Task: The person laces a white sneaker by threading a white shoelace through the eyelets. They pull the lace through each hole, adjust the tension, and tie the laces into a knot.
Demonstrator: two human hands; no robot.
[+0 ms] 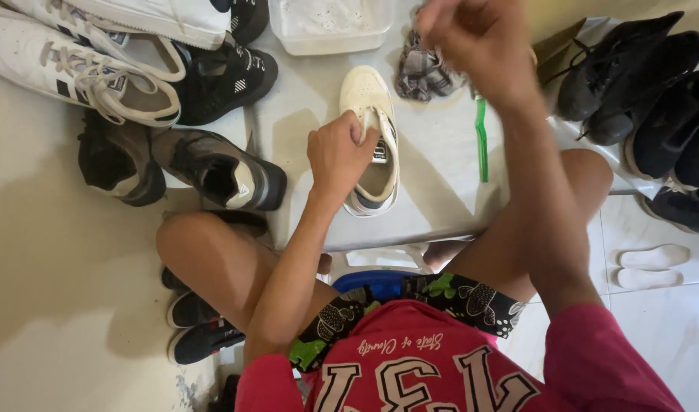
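- Gripping the cream sneaker at its tongue, the left hand has its fingers curled shut on the upper.
- Cream sneaker lies near the middle of the tabletop, toe toward the far edge.
- Right hand is raised above the far edge, blurred; grip is closed in a loose fist, touching the checked cloth. Whether it clamps the cloth cannot be told.
- Green toothbrush lies right of the sneaker, apart from it.
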